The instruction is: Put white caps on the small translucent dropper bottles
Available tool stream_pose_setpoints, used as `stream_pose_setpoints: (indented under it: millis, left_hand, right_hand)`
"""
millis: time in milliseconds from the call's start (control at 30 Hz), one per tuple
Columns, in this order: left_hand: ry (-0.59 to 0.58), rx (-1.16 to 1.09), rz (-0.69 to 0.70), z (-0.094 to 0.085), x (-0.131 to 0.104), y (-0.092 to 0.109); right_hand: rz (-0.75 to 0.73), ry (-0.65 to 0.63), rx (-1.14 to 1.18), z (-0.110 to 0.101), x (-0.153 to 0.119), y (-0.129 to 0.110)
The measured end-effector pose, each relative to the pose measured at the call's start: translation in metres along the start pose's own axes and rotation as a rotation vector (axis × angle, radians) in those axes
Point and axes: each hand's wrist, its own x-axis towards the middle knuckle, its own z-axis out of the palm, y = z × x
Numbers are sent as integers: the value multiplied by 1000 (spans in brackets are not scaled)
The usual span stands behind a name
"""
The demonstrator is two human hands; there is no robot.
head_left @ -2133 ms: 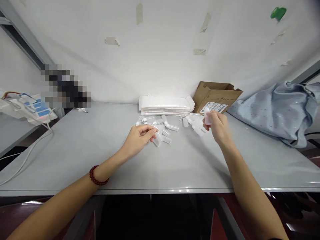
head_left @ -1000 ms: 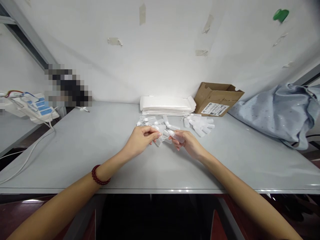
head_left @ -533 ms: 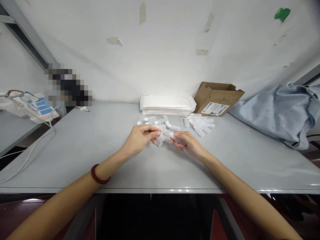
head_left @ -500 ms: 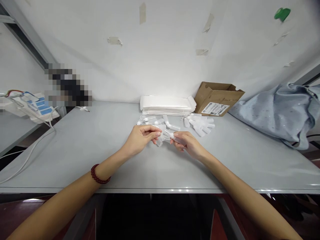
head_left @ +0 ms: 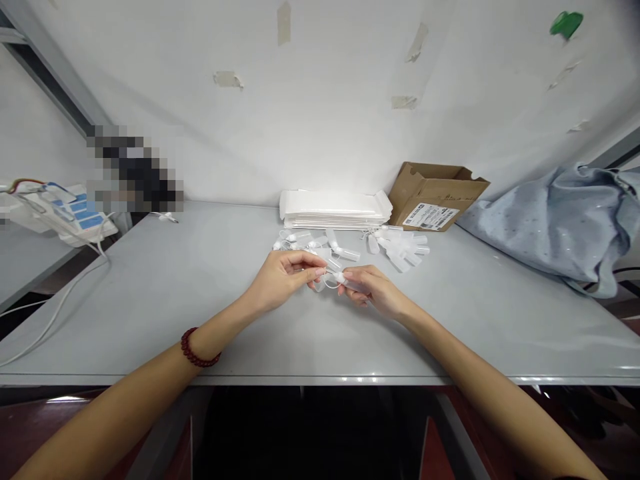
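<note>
My right hand (head_left: 369, 285) grips a small translucent plastic tube with a white end (head_left: 339, 277), thumb and fingers closed round its body. A thin white cord (head_left: 330, 285) curves from that end toward my left hand (head_left: 289, 277). The left thumb and forefinger are pinched at the cord's end; the fingertips hide exactly what sits between them. Just behind my hands lies a loose heap of similar translucent pieces (head_left: 346, 254), with white ends and cords. To the right, a fanned bunch of flat translucent pieces (head_left: 403, 252) rests on the table.
A stack of flat white boxes (head_left: 336, 208) stands against the wall. Beside it is an open brown cardboard box (head_left: 435, 193) with a label. A light blue cloth bag (head_left: 555, 223) lies at the right. A power strip (head_left: 83, 215) and white cables are at the left of the table (head_left: 165, 300).
The tube in my right hand has shifted slightly left and down, its white end now closer to my left fingertips. The cord's loop between the hands shows more plainly.
</note>
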Motion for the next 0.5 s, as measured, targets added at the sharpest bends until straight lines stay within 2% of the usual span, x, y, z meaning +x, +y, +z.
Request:
stream_pose_setpoints:
  millis: [500]
  left_hand:
    - [11, 1, 2, -1, 0, -1]
  right_hand:
    - [-11, 8, -25, 0, -1, 0]
